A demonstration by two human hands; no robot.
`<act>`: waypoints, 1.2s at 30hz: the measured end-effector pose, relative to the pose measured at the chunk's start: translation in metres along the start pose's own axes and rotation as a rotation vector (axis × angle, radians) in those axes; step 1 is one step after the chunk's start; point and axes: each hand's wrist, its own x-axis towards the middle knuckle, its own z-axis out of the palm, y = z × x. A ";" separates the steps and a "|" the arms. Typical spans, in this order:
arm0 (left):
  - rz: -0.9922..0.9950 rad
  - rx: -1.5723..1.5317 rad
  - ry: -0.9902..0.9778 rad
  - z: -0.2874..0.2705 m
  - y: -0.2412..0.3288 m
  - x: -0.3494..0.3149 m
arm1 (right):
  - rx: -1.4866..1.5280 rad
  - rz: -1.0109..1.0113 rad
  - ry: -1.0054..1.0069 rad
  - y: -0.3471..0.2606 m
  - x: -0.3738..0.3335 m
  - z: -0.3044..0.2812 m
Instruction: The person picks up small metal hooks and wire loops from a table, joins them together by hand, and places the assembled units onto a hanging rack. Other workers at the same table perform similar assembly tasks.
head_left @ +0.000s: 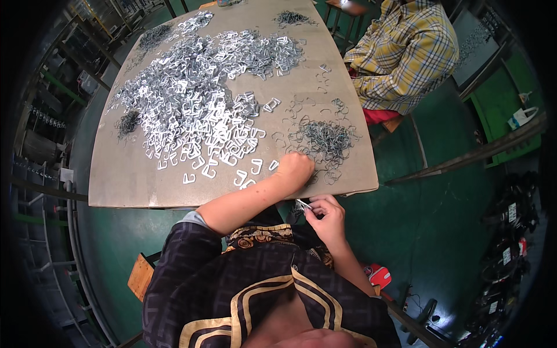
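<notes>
My left hand (296,169) rests closed over the tabletop at the left edge of a pile of thin wire clips (328,139). Its fingertips are turned away, so whatever they grip is hidden. Just beyond the table's near edge, my right hand (328,218) pinches a small pale metal piece (302,204) between thumb and fingers. That piece resembles the flat silver hooks (197,98) heaped across the left and middle of the table. A few loose hooks (256,166) lie near my left forearm.
The brown-covered table (127,180) has more dark wire piles, one at the far right (293,18) and one at the left (127,122). A person in a yellow plaid shirt (409,55) sits at the right side. A wooden stool (141,277) stands at my left.
</notes>
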 end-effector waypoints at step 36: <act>0.094 -1.155 0.295 -0.028 -0.006 -0.126 | -0.194 -0.235 -0.091 0.011 0.057 0.029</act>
